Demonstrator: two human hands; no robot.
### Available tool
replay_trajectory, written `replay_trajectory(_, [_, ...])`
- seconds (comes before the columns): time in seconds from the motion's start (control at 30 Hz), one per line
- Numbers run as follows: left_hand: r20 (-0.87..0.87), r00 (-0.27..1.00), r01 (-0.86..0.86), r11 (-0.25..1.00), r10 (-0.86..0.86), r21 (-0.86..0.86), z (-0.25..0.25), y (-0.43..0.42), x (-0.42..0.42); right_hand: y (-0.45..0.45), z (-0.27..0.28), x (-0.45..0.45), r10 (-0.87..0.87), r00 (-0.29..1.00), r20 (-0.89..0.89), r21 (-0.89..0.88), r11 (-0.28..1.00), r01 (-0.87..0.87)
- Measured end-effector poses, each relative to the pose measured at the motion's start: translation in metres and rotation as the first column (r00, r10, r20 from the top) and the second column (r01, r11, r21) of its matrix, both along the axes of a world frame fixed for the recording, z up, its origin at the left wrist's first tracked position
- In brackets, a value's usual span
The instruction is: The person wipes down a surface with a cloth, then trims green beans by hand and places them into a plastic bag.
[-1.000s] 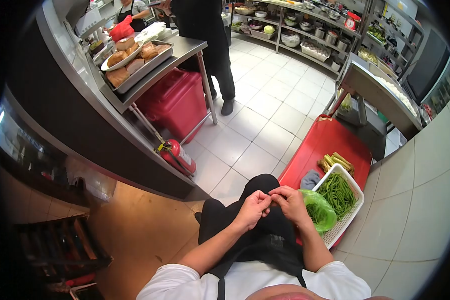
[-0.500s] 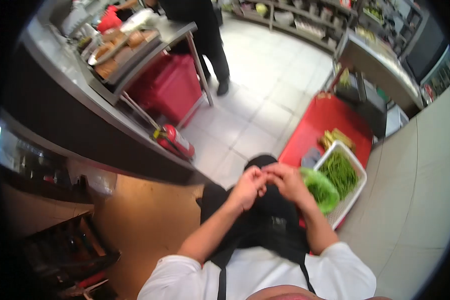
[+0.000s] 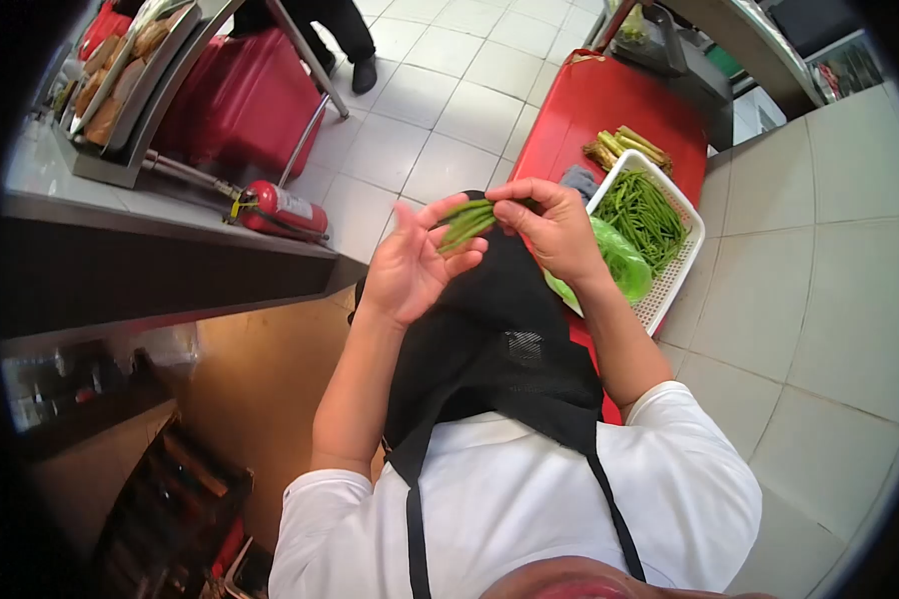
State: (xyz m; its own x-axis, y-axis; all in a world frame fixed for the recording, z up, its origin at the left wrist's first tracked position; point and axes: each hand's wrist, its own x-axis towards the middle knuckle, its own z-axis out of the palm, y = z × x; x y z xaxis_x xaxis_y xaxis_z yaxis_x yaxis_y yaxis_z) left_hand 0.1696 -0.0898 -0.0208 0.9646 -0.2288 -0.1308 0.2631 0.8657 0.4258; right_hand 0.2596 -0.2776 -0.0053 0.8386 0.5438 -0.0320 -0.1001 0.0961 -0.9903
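A small bunch of green beans [image 3: 466, 224] is pinched at one end between the thumb and fingers of my right hand [image 3: 557, 232]. Its other end lies against the fingers of my left hand [image 3: 410, 262], which is palm up with the thumb and fingers apart. Beside my right forearm, a white perforated basket [image 3: 681, 262] holds many more green beans [image 3: 641, 212]. A bright green plastic bag [image 3: 619, 262] lies over the basket's near left side; I cannot make out its contents.
The basket stands on a red table [image 3: 569, 115], with yellowish stalks [image 3: 624, 148] and a grey cloth [image 3: 577, 181] close by. At left are a fire extinguisher [image 3: 280, 210], a red bin [image 3: 235, 105] and a metal counter. Another person's legs [image 3: 345, 40] show at the back.
My hands were close together; now my left hand is opened out and the beans between the hands show clearly. The view has tilted lower, so less of the other person is visible.
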Motion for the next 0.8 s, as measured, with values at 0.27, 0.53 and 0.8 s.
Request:
replay_trajectory(0.27, [0.209,0.942,-0.328,0.847,0.262,0.417,-0.008,-0.069,0.001,0.029,-0.003,-0.007,-0.294,0.956,-0.008,0.174,0.941,0.291])
replay_trajectory(0.53, [0.177,0.878,-0.475,0.849,0.444,0.229,0.013,-0.065,0.03,0.041,-0.012,-0.029,-0.381,0.87,0.314,0.193,0.923,0.334])
replay_trajectory(0.8, [0.096,0.884,-0.462,0.82,0.458,0.338,0.01,-0.022,0.025,0.021,-0.001,-0.037,-0.121,0.774,0.621,-0.101,0.967,0.232])
